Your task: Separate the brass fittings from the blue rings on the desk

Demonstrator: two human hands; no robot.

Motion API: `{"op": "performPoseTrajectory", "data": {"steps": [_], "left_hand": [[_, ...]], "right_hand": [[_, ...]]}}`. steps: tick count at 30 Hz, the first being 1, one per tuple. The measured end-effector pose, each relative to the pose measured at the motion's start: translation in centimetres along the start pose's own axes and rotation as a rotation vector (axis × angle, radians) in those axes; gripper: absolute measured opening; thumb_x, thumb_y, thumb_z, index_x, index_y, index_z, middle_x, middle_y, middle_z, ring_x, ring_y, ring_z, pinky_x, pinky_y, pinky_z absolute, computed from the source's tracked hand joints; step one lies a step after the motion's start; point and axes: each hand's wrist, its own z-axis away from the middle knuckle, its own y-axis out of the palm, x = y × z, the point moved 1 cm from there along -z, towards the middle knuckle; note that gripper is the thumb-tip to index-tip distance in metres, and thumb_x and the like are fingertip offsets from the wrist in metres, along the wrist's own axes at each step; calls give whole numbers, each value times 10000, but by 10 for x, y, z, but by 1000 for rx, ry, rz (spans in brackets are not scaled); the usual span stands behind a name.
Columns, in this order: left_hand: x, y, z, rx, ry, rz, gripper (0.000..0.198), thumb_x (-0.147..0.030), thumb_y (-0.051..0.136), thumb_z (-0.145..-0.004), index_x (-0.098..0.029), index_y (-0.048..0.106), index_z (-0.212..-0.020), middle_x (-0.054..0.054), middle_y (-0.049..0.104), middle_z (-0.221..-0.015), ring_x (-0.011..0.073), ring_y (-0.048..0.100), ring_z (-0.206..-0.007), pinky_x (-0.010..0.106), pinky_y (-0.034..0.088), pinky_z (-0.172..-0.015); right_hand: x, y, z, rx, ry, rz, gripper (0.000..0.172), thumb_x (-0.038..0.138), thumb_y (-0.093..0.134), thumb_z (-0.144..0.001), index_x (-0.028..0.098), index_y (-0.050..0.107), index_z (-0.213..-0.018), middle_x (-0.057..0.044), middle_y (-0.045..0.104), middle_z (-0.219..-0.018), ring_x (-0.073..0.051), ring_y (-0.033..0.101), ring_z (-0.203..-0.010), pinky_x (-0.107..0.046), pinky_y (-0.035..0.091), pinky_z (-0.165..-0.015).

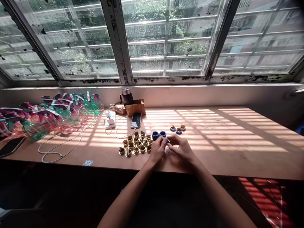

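My left hand [158, 148] and my right hand [181, 148] meet near the front edge of the table. Their fingertips pinch a small blue piece [168, 141] that is mostly covered by the fingers. Just below it, between the hands, lies a pale patterned round item [166, 150], partly hidden. Behind my hands stand two blue cylinders [155, 136] with open tops. To the left of my left hand sits a cluster of gold-coloured flanged metal caps [136, 150]. Beyond my right hand are three gold caps seated on blue rings [179, 130].
Many pink and green spray bottles [59, 110] crowd the table's left side. A phone [136, 120], white power adapter [110, 120], looping white cable [80, 134] and cardboard box [135, 107] with a black flask [127, 96] lie further back. Another dark device [10, 147] rests at far left.
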Motion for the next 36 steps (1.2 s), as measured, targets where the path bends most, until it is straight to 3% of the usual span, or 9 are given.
{"op": "performPoseTrajectory", "data": {"steps": [5, 11, 16, 29, 36], "left_hand": [[1, 0, -2, -19, -7, -17, 413, -521, 501, -1040, -179, 582, -824, -7, 586, -749, 136, 524, -691, 251, 393, -670], [1, 1, -1, 69, -6, -15, 381, -517, 522, -1033, -182, 617, -880, 12, 660, -788, 155, 590, -719, 259, 431, -701], [3, 2, -2, 84, -2, -27, 365, -514, 543, -1026, -184, 648, -913, 39, 702, -853, 181, 639, -784, 273, 469, -748], [4, 3, -4, 119, 33, -15, 341, -497, 534, -1037, -186, 613, -924, 13, 658, -823, 153, 589, -740, 263, 443, -711], [4, 4, -2, 95, 8, -77, 345, -509, 536, -1030, -191, 591, -911, 2, 626, -774, 140, 550, -671, 257, 408, -649]], "right_hand": [[-1, 0, -1, 5, -11, 4, 265, 312, 687, -924, 213, 688, -1170, -64, 798, -1037, -230, 785, -936, -376, 648, -865], [1, 2, -1, -52, -20, 74, 231, 192, 690, -831, 202, 657, -1060, -38, 758, -919, -197, 755, -797, -309, 618, -721], [4, 3, 0, -48, -52, 152, 228, 157, 640, -836, 202, 640, -1060, -16, 728, -867, -170, 722, -747, -281, 576, -689], [4, 0, 2, -68, -54, 146, 127, 226, 666, -849, 223, 609, -963, 22, 672, -759, -148, 660, -661, -266, 555, -650], [0, 1, 2, -81, -95, 222, 226, 125, 607, -812, 217, 621, -1018, 22, 656, -788, -141, 636, -663, -259, 519, -644]]}}
